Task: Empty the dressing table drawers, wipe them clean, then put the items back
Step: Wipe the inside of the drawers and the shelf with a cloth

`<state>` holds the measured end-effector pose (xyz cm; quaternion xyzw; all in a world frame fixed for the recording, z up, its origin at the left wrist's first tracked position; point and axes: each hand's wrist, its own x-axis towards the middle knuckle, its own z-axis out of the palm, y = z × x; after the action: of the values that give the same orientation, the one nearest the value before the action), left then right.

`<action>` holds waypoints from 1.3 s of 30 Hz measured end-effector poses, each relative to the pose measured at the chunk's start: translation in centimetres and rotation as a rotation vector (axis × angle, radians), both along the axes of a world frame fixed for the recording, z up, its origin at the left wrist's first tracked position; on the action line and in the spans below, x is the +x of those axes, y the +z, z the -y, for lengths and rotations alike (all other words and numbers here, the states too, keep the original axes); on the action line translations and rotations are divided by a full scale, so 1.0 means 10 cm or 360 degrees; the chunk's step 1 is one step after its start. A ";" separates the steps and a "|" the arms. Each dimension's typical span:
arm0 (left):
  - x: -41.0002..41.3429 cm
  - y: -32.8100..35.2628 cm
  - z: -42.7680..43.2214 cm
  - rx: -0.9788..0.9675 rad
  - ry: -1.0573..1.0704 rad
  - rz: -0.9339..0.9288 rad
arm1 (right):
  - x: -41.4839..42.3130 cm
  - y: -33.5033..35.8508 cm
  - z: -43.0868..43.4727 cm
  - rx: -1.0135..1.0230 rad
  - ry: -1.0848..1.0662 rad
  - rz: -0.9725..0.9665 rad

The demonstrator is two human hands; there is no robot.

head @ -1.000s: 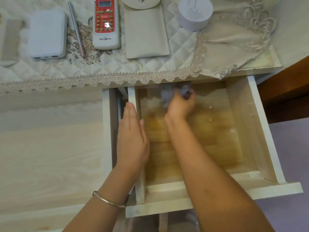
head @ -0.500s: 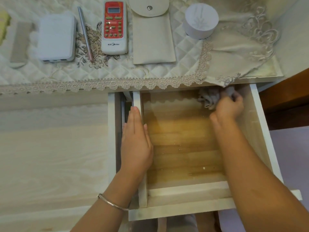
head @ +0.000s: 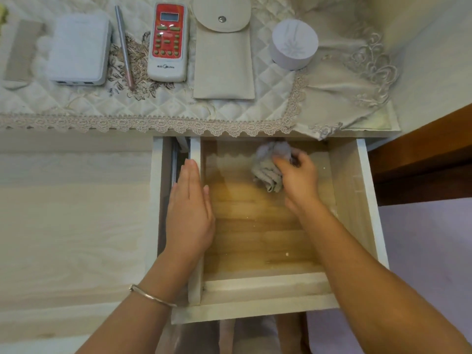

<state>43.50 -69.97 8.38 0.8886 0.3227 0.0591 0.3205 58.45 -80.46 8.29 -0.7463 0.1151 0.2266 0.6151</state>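
A grey cloth is gripped by the right hand inside the open drawer, whose left wall is pressed by the flat left hand.

One drawer, one cloth, two hands

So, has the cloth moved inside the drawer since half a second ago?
Yes. The right hand has swept the cloth leftward, away from the right wall of the drawer, toward the middle of its back edge.
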 end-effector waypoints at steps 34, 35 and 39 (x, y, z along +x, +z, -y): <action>-0.32 0.03 1.14 0.0196 -0.0201 -0.0381 | 0.78 0.45 0.63 -0.2697 0.2820 0.1711; -0.32 0.02 1.14 0.0200 -0.0217 -0.0384 | 0.80 0.41 0.62 -0.2735 0.2817 0.1672; -0.33 0.10 1.12 0.0234 -0.0179 -0.0456 | 0.90 0.40 0.59 -0.2589 0.3001 0.1492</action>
<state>40.21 -81.21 9.41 0.9257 0.3095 -0.0627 0.2081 67.40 -86.37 12.26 -0.6996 -0.5623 0.1536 -0.4134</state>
